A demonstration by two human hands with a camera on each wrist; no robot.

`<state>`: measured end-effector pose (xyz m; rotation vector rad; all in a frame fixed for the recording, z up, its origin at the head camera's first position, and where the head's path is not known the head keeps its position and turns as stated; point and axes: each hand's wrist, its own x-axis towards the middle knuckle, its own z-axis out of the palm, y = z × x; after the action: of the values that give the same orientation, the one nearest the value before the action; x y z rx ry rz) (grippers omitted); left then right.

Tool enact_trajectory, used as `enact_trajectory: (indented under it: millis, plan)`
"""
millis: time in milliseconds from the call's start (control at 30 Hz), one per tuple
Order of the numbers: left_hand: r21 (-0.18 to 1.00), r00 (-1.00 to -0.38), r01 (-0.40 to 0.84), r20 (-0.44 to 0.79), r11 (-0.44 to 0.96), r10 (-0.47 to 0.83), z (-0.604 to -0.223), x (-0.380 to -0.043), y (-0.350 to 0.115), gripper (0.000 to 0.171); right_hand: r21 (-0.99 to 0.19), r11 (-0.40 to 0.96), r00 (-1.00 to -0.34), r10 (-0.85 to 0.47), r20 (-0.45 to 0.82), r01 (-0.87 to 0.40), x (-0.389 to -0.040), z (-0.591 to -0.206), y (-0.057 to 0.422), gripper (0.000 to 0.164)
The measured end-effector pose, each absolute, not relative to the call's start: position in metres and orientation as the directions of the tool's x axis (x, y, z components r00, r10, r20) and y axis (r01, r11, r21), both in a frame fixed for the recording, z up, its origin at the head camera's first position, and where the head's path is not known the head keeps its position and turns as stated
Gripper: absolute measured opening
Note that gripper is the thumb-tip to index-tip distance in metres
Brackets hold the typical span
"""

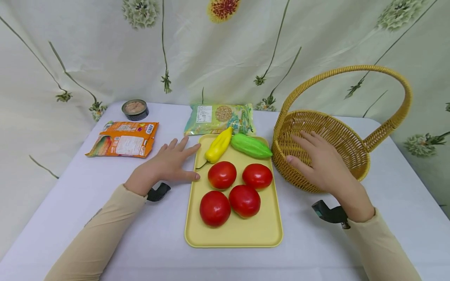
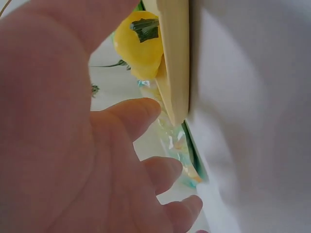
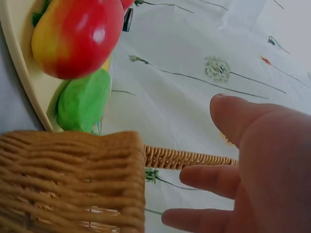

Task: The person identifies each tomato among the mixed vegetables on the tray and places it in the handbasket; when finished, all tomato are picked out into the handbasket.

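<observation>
The left hand (image 1: 166,162), spread and empty, is at the left edge of the yellow tray (image 1: 235,236). On the tray lie 4 red fruits (image 1: 245,201), 1 yellow pepper (image 1: 219,146) and 1 green vegetable (image 1: 251,146); right of it, the right hand (image 1: 324,163), extended and grasping nothing, is over the wicker basket (image 1: 287,168).

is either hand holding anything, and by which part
Nothing is held: the left hand is spread open beside the yellow tray, and the right hand is open over the wicker basket, not gripping its handle.
</observation>
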<state>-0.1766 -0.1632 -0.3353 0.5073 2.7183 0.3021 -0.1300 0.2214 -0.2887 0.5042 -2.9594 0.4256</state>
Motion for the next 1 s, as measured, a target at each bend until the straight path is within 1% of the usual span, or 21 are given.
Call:
enact_trajectory:
  millis: [133,233,367,467,600,733,800,867,1000]
  plan:
    - [0.278,-0.868,0.319,-0.298,0.906,0.397,-0.337,-0.177,-0.162,0.091,-0.265,0.862,-0.893,-0.365,0.265,-0.431,-0.129,-0.293,0.217,0.049]
    - [0.282,-0.863,0.336,-0.290,0.898,0.414,-0.340,-0.178,-0.162,0.089,-0.276,0.811,-0.839,-0.414,0.353,-0.516,-0.128,-0.296,0.214,0.042]
    - [0.297,-0.855,0.360,-0.274,0.884,0.441,-0.342,-0.178,-0.162,0.087,-0.273,0.732,-0.755,-0.475,0.453,-0.624,-0.128,-0.301,0.210,0.039]
    - [0.308,-0.850,0.373,-0.266,0.875,0.456,-0.344,-0.179,-0.162,0.087,-0.274,0.676,-0.706,-0.516,0.485,-0.684,-0.127,-0.305,0.207,0.039]
    - [0.322,-0.843,0.381,-0.265,0.867,0.469,-0.346,-0.181,-0.163,0.085,-0.280,0.623,-0.667,-0.563,0.488,-0.730,-0.126,-0.311,0.200,0.038]
    - [0.347,-0.839,0.377,-0.265,0.859,0.475,-0.348,-0.182,-0.163,0.084,-0.295,0.586,-0.647,-0.591,0.481,-0.755,-0.124,-0.318,0.192,0.037]
    - [0.357,-0.837,0.380,-0.260,0.853,0.481,-0.349,-0.183,-0.164,0.083,-0.303,0.581,-0.649,-0.600,0.469,-0.756,-0.124,-0.321,0.188,0.037]
    - [0.369,-0.834,0.382,-0.257,0.847,0.488,-0.350,-0.183,-0.164,0.083,-0.321,0.583,-0.662,-0.604,0.443,-0.746,-0.123,-0.324,0.185,0.037]
    - [0.391,-0.829,0.379,-0.260,0.838,0.496,-0.351,-0.184,-0.164,0.083,-0.360,0.621,-0.718,-0.602,0.349,-0.696,-0.122,-0.330,0.181,0.039]
